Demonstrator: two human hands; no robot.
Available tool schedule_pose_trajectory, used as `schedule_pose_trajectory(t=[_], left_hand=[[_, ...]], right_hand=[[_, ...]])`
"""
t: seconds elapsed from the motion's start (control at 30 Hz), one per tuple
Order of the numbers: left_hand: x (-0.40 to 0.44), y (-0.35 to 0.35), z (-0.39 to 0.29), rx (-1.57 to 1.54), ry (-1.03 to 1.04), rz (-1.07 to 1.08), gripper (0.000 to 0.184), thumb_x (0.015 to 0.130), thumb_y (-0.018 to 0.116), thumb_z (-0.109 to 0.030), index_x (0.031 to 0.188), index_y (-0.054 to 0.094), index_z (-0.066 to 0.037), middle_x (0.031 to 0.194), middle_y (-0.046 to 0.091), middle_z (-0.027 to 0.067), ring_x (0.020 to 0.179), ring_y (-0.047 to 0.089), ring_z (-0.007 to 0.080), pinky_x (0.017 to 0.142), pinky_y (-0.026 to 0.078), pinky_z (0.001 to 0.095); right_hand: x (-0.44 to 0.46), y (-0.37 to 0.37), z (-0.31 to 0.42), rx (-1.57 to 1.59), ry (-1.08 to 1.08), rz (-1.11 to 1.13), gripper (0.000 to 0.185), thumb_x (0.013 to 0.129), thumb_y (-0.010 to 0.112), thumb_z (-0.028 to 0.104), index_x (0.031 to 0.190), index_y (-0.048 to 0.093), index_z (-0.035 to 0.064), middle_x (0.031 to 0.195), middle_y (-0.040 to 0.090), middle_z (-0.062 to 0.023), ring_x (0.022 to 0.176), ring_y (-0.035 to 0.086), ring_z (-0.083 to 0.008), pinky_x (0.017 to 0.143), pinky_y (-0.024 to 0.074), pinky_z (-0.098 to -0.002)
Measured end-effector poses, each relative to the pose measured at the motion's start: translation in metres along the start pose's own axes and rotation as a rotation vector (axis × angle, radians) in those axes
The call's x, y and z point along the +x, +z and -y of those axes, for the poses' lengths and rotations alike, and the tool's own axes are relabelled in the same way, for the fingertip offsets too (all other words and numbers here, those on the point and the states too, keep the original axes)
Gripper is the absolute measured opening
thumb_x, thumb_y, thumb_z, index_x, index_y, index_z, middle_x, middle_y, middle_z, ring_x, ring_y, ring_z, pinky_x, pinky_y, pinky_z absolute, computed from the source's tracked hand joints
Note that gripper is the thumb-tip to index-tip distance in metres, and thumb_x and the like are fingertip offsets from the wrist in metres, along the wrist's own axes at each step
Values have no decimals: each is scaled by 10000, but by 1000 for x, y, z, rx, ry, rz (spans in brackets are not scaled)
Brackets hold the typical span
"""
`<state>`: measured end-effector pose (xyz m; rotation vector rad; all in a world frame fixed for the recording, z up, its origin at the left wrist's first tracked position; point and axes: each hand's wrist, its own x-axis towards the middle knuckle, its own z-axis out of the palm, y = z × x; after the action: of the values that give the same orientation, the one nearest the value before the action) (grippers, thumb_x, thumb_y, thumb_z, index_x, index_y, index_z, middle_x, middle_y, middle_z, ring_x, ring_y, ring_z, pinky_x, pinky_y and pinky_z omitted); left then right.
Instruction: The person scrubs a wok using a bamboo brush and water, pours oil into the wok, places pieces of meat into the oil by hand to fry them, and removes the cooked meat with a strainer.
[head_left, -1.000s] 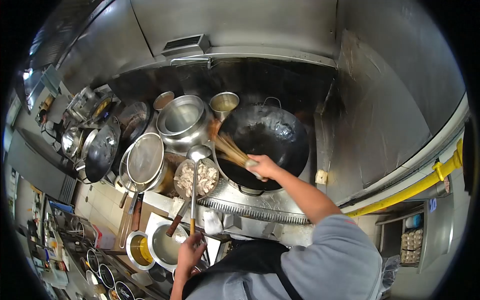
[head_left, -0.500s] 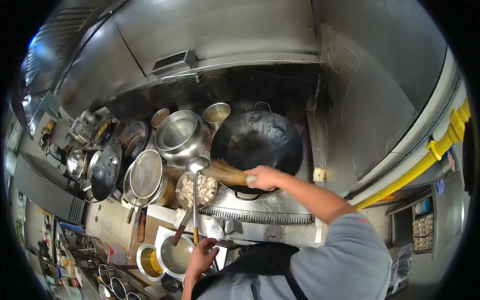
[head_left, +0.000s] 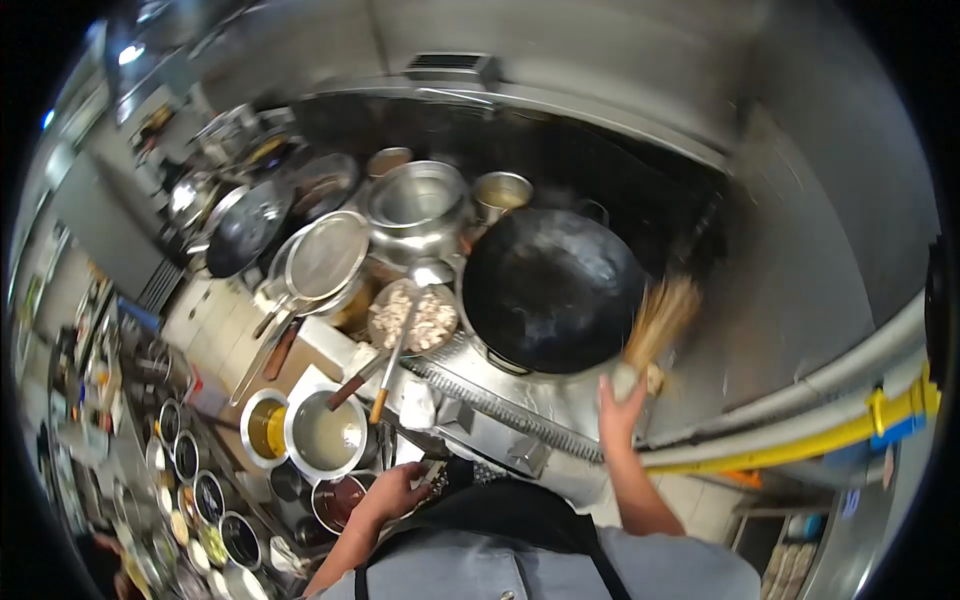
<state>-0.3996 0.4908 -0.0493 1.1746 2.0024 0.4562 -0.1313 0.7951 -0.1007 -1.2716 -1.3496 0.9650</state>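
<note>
Holding a bristly, fanned brush (head_left: 661, 316), the right hand (head_left: 622, 410) is beside the round wok (head_left: 550, 300); the left hand (head_left: 392, 493) loosely curled.

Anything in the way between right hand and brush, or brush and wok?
Nothing visible. The right hand is at the handle of the brush, which is just right of the wok, no object between.

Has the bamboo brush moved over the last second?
Yes: judged against the wok, the bamboo brush has gone rightward, from the wok's left side to its right side.
</note>
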Motion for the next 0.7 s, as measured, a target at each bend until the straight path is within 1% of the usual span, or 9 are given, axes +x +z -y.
schedule_pose_trajectory(t=[0.13, 0.33, 0.4, 0.47, 0.53, 0.6, 0.63, 0.67, 0.7], left_hand=[[-28, 7, 16, 6, -81, -66, 433, 807, 661, -294, 1149, 616, -33, 1087, 653, 192, 1027, 618, 347, 884, 490, 404], [-44, 8, 48, 55, 2, -161, 382, 830, 629, -293, 1095, 626, -19, 1013, 656, 205, 954, 620, 375, 834, 491, 425], [-54, 0, 53, 20, 16, -185, 366, 838, 618, -280, 1092, 625, -17, 1009, 655, 207, 950, 620, 376, 830, 489, 429], [-73, -7, 59, -18, 19, -204, 361, 839, 616, -274, 1095, 622, -18, 1005, 656, 206, 947, 620, 378, 830, 488, 430], [-84, -12, 70, -57, 81, -256, 367, 836, 623, -273, 1100, 617, -18, 1009, 654, 213, 949, 620, 377, 829, 487, 430], [-108, -19, 81, -78, 51, -246, 378, 834, 630, -275, 1108, 613, -15, 1025, 652, 220, 964, 617, 378, 834, 487, 425], [-117, -21, 85, -85, -25, -229, 384, 829, 635, -260, 1131, 613, -23, 1055, 647, 209, 990, 613, 368, 862, 483, 418], [-128, -22, 98, -92, -98, -208, 394, 824, 641, -244, 1154, 612, -31, 1086, 642, 197, 1016, 608, 359, 890, 479, 412], [-135, -23, 106, -95, -94, -211, 394, 824, 641, -244, 1154, 612, -31, 1086, 642, 197, 1016, 608, 359, 890, 479, 412]], right_hand=[[-83, -29, -54, -29, 29, 122, 843, 791, 687, 53, 1438, 159, -62, 1410, 340, -247, 1336, 314, -319, 1124, 213, -379], [-103, -67, -102, -289, 176, 299, 884, 777, 688, 76, 1434, 119, -86, 1392, 352, -282, 1330, 338, -328, 1105, 255, -363], [-104, -64, -69, -403, 238, 352, 932, 762, 716, 132, 1430, 107, -94, 1382, 345, -323, 1311, 360, -387, 1089, 296, -395], [-108, -57, -40, -981, 74, 501, 940, 736, 734, 170, 1428, 152, -91, 1320, 378, -349, 1249, 402, -414, 1079, 315, -423], [-112, -39, -13, -1038, -24, 459, 875, 726, 735, 184, 1409, 247, -68, 1324, 375, -339, 1222, 401, -447, 1059, 337, -446], [-122, -22, -11, -819, -411, 531, 732, 737, 721, 169, 1347, 377, -43, 1344, 391, -283, 1209, 432, -413, 1030, 368, -439], [-133, -1, 6, -750, -280, 573, 581, 764, 720, 183, 1240, 486, -53, 1237, 503, -255, 1123, 512, -394, 972, 421, -435], [-150, 16, 7, -759, -281, 569, 581, 764, 720, 183, 1240, 486, -53, 1237, 503, -255, 1123, 512, -394, 972, 421, -435], [-158, 37, 0, -618, -109, 721, 532, 766, 727, 203, 1191, 531, -49, 1166, 554, -243, 1044, 568, -357, 914, 460, -416]])
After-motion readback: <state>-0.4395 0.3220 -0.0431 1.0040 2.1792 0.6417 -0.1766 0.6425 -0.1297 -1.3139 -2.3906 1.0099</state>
